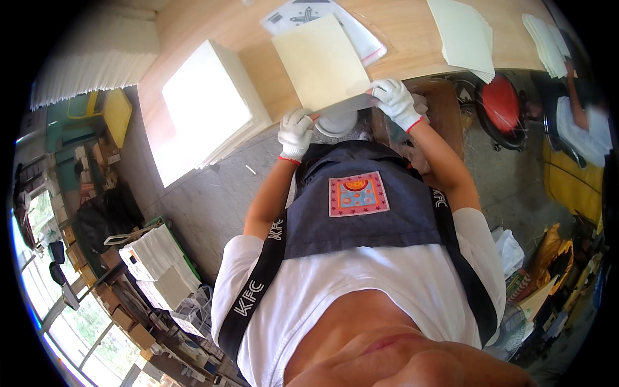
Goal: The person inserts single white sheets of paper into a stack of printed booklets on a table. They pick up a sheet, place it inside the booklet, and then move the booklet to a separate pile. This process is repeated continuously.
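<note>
A cream sheet or thin stack of sheets (322,61) lies at the near edge of the wooden table, over a white printed bag (371,46). Along its near edge hangs a thin greyish strip (351,105), perhaps a sheet seen nearly edge-on. My left hand (296,133), in a white glove with a red cuff, pinches the strip's left end by the sheet's near left corner. At the other end, my right hand (394,100), gloved alike, has its fingers closed by the near right corner. The glove hides part of its grip.
Left of my hands stands a tall stack of white sheets (209,106). More sheets (461,35) lie fanned on the right. Below the table are a white round container (336,122) and a red stool (500,106). Another person's arm (576,97) shows at far right.
</note>
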A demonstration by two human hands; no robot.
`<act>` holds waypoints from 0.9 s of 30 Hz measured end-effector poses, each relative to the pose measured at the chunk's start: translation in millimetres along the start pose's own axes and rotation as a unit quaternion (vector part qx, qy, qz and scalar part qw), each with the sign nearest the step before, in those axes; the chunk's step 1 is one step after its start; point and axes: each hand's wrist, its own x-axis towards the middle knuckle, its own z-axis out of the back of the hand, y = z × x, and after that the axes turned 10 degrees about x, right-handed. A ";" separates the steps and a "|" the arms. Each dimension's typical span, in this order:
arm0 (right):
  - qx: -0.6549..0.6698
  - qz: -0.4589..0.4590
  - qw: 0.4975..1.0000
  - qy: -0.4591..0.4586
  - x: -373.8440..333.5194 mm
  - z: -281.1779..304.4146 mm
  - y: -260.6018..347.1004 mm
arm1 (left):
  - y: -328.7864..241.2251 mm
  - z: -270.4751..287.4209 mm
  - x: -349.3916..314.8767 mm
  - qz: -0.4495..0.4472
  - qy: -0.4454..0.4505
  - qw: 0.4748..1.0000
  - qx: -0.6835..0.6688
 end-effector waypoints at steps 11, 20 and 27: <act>0.207 -0.429 0.877 -0.063 6.9 -15.3 11.4 | -6.4 -25.0 -21.1 0.555 -0.024 0.671 -0.491; 0.659 -0.273 0.692 0.106 49.1 -28.1 44.7 | -25.5 151.8 30.8 0.390 -0.062 0.864 -0.312; 0.578 -0.119 0.801 0.101 178.1 -38.1 172.6 | 83.8 222.3 -6.7 0.428 -0.108 0.894 -0.073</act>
